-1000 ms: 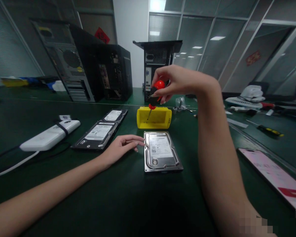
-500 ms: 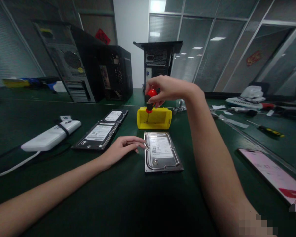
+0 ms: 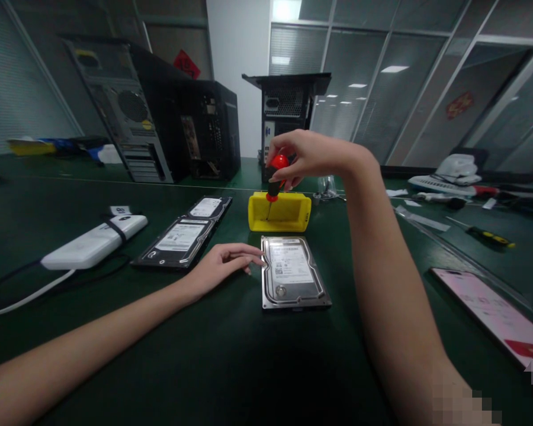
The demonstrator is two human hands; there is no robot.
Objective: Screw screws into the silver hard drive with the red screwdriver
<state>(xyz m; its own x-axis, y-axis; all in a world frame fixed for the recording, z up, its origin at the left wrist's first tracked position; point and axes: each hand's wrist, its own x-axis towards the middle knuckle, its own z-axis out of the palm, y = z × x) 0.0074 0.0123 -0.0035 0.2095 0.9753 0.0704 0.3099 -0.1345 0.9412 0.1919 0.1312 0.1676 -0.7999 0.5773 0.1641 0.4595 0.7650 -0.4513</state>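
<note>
A red and black screwdriver (image 3: 274, 188) is held in my right hand (image 3: 295, 157), its shaft pointing down into the yellow bin (image 3: 299, 225). Whether the tip touches anything in the bin is too small to tell. My left hand (image 3: 224, 265) lies low over the table, fingers stretched, with the fingertips at the left edge of a silver hard drive (image 3: 293, 269). That drive lies label up just in front of the bin. Further left, two more hard drives (image 3: 182, 236) lie end to end.
A white power strip (image 3: 93, 241) with cables lies at the left. Computer cases (image 3: 155, 118) stand behind, another (image 3: 286, 109) behind the bin. To the right are a phone (image 3: 484, 307), a yellow-black screwdriver (image 3: 488, 236) and clear plastic strips.
The screwdriver's handle tilts slightly more to the right, and my right hand has shifted a little that way and up. My left hand stays at the silver drive's edge.
</note>
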